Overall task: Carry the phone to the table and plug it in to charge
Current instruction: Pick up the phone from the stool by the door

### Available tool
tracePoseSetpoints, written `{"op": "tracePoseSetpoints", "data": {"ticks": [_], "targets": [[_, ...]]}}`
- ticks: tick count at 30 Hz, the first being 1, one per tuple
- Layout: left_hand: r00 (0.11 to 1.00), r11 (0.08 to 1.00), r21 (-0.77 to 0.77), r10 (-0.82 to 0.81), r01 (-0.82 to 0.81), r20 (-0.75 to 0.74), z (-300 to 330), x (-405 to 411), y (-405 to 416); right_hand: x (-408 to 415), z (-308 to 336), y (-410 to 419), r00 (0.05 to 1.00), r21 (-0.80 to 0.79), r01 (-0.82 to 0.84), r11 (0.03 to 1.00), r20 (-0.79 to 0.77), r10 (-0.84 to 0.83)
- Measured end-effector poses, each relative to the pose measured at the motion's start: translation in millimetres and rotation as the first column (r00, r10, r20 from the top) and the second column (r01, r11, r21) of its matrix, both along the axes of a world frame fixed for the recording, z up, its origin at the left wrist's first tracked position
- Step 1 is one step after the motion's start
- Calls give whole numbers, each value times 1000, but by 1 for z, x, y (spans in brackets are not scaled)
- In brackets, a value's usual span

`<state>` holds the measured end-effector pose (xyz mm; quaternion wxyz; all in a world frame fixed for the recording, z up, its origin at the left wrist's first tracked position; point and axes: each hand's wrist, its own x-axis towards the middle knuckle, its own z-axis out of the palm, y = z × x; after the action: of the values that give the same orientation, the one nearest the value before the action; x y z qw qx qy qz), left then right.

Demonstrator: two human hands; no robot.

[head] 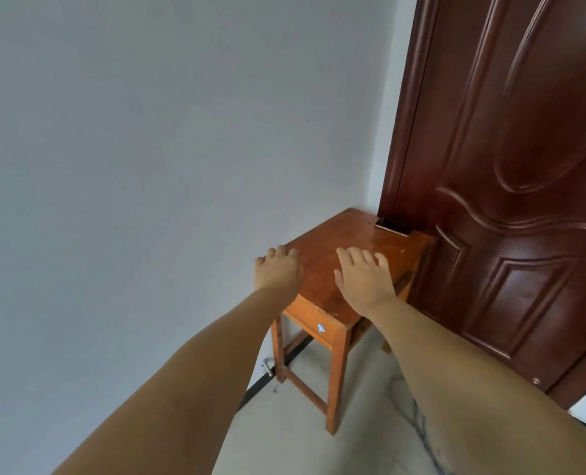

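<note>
While the pale wall (130, 138) fills most of the view and the dark red panelled door (511, 173) stands closed along the right, nothing of the job looks done yet. Tucked into the corner between them sits a small wooden stand (322, 296) with a drawer in its front, its legs on a light marbled floor (370, 440). Both bare arms are stretched out over that stand, and here's the picture: the left hand (278, 269) hovers at the near left edge of the top, palm down, fingers loosely curled and holding nothing. The right hand (365, 275) is spread flat above the middle of the top, fingers open and pointing ahead, empty too. And there's the prize, the phone (393, 227), lying flat at the far right corner of the top, just beside the door frame, clear of both hands. The right hand is the nearer of the two, though there's bare wood between its fingertips and the handset.

So where do we stand? By my reading, right at the opening step: the pickup is not yet made, and the carry and the plugging-in all lie ahead. No charger, cable or socket shows anywhere, so the charging table is presumably elsewhere. Smallest of all, a little metal stopper (267, 368) sits low on the wall by the stand's leg.
</note>
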<state>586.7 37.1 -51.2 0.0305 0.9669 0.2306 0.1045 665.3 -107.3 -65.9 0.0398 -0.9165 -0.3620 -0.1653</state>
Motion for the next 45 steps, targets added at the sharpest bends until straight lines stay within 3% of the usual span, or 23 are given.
{"op": "tracePoseSetpoints", "data": {"ticks": [13, 23, 36, 41, 45], "targets": [[977, 978, -24, -209, 208, -51, -34, 274, 14, 256, -30, -3, 984, -68, 156, 986, -73, -160], [997, 985, -174, -14, 0, -78, -77, 478, -2, 488, -57, -27, 995, -184, 45, 982, -85, -61], [969, 911, -398, 5, -106, -247, -187, 602, 27, 636, -152, 20, 944, -258, -35, 966, -325, -53], [962, 930, -351, 10, -109, -273, -228, 633, 42, 669, -187, 34, 907, -267, -18, 963, -410, -96], [951, 954, -283, 5, -97, -308, -256, 648, 48, 688, -209, 37, 780, -287, 5, 958, -598, -183]]}}
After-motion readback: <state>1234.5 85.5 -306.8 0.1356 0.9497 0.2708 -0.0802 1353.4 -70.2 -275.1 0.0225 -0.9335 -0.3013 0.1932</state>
